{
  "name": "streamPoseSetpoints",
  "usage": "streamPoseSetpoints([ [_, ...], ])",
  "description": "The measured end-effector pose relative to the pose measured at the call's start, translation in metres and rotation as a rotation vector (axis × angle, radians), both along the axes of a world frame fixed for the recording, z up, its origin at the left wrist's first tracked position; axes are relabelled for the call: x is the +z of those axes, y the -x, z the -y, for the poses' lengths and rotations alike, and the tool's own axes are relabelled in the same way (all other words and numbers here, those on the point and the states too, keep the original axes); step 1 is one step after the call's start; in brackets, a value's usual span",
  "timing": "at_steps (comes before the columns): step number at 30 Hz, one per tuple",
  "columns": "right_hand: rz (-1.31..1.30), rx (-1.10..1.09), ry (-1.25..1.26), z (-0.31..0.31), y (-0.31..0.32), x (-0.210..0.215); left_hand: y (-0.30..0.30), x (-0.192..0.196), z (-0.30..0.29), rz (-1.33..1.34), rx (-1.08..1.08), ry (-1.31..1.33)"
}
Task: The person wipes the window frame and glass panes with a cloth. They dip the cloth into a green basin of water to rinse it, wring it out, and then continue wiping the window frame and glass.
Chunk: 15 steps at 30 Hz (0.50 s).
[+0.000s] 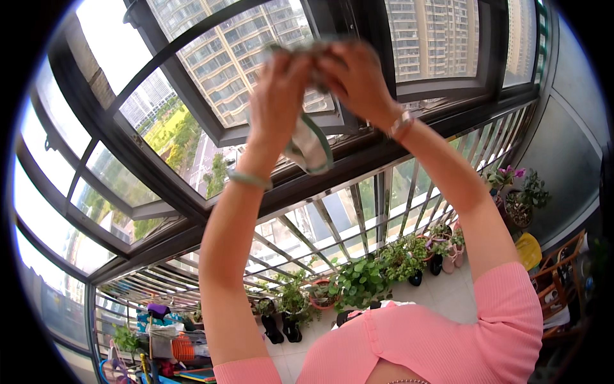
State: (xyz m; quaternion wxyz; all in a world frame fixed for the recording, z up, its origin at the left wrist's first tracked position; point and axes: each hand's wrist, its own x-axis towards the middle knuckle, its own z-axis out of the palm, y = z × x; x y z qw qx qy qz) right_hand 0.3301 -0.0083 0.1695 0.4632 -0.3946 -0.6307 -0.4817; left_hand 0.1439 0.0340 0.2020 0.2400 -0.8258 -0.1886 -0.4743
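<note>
Both my arms reach up in front of the window. My left hand [278, 93], with a pale bangle on its wrist, is closed on a bunched cloth [311, 146]. Close beside it, my right hand [359, 80] also grips the bunched upper part, its fingers slightly smeared by motion. The cloth is whitish with a green edge, and one end hangs down below my left hand. My hands cover much of its top, where it looks grey-green and blurred. Behind the hands stands the dark window frame [358, 38].
A metal railing [358, 208] runs below the windows. Potted plants [364, 278] line the floor at its foot, with black shoes [274, 329] and pink shoes [453, 256] near them. A wooden rack [555, 281] stands at right; orange and blue household items [183, 345] crowd the lower left.
</note>
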Motion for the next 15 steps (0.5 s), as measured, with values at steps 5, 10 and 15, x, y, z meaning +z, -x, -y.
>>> streamPoseSetpoints([
  [5,0.194,0.156,0.364,0.016,0.013,-0.115,0.044,-0.127,0.003,-0.347,0.028,0.025],
  [10,0.151,0.173,0.035,-0.009,0.027,0.001,0.055,-0.009,0.001,-0.024,0.009,-0.049],
  [15,0.168,0.214,-0.264,-0.046,0.083,0.102,0.098,0.069,-0.019,0.244,0.193,-0.340],
])
